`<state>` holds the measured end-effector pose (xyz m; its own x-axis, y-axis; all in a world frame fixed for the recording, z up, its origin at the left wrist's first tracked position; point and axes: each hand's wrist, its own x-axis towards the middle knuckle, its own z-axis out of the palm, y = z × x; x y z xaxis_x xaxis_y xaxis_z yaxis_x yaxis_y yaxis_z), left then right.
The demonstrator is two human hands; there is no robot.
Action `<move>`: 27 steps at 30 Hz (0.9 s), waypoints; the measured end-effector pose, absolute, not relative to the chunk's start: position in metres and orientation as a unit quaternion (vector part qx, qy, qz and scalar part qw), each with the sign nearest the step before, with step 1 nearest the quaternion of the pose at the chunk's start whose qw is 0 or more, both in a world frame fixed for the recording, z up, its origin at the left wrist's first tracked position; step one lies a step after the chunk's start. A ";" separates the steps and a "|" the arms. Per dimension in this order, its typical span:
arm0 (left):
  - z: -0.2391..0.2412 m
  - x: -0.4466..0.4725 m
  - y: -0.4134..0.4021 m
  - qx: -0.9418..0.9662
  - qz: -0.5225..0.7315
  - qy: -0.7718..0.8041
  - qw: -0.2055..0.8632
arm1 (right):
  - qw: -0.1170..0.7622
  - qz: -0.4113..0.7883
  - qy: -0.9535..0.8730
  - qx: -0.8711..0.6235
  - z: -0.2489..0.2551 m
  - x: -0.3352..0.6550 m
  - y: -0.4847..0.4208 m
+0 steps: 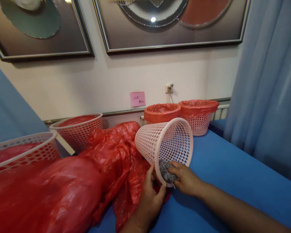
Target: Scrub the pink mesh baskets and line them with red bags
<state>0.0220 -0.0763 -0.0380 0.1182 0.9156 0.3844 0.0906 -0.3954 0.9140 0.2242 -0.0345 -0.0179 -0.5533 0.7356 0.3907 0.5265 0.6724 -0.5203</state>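
Observation:
A pale pink perforated plastic wastebasket [150,139] lies tilted on its side, its open mouth turned toward me. My left hand [151,197] grips the lower left of its rim, thumb at the front and fingers on the outer side. In my right hand [186,178] is a crumpled grey cloth [167,171], pressed against the inside of the basket near the lower rim. Red plastic bags [111,155] are heaped directly left of the basket, and some red plastic shows under it.
Two wastebaskets with red liners, one left [162,113] and one right [196,121], stand behind by the wall. Two more, near [48,152] and far [81,129], are at left with red plastic inside. Blue surface [223,181] extends right toward a blue curtain [269,81].

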 end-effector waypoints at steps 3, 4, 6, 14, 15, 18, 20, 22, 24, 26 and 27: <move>-0.037 0.024 -0.076 0.632 0.542 0.393 0.390 | 0.220 0.083 -0.863 -0.448 -0.031 0.232 -0.032; -0.036 0.024 -0.077 0.630 0.544 0.394 0.391 | 0.200 0.056 -0.853 -0.479 -0.034 0.235 -0.030; -0.033 0.026 -0.078 0.625 0.547 0.398 0.389 | 0.180 0.017 -0.819 -0.544 -0.035 0.242 -0.025; -0.026 0.029 -0.078 0.627 0.546 0.407 0.379 | 0.290 0.066 -0.763 -0.573 -0.049 0.259 -0.017; -0.026 0.029 -0.078 0.627 0.547 0.405 0.380 | 0.314 0.110 -0.785 -0.523 -0.051 0.257 -0.020; -0.027 0.029 -0.078 0.613 0.570 0.406 0.365 | 0.389 0.249 -0.799 -0.386 -0.050 0.247 -0.030; -0.027 0.028 -0.078 0.608 0.578 0.410 0.358 | 0.451 0.298 -0.767 -0.344 -0.046 0.240 -0.039; -0.027 0.026 -0.077 0.616 0.567 0.407 0.364 | 0.514 0.284 -0.742 -0.324 -0.043 0.235 -0.052; -0.027 0.024 -0.076 0.626 0.556 0.396 0.378 | 0.547 0.225 -0.746 -0.305 -0.044 0.229 -0.068; -0.028 0.023 -0.076 0.626 0.557 0.384 0.389 | 0.535 0.169 -0.780 -0.277 -0.045 0.222 -0.084; -0.029 0.022 -0.076 0.624 0.558 0.380 0.393 | 0.515 0.151 -0.801 -0.264 -0.046 0.219 -0.092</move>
